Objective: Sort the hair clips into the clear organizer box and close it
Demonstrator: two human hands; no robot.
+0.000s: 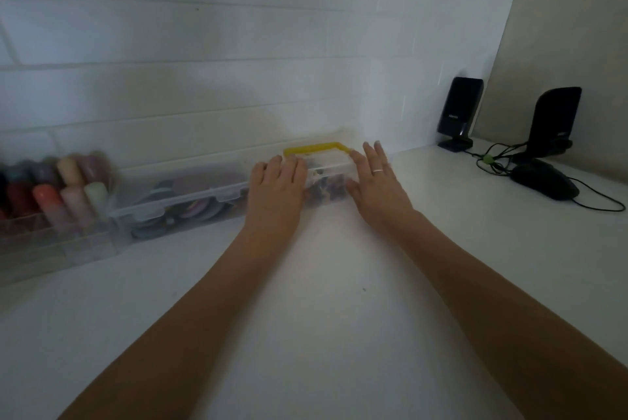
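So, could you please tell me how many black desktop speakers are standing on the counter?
2. One speaker stands against the white tiled wall at the far right; the other speaker stands further right, beside the beige panel, behind the black mouse. None seems hidden.

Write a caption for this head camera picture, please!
Both hands, left and right, rest on a clear box with a yellow handle.

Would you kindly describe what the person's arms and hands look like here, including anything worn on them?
Both forearms are bare, with no sleeves, watch or bracelet showing. The left hand wears nothing visible. The right hand has a thin light-coloured ring on one finger, and its nails look pale at the tips. No gloves, markings or cables are on either arm.
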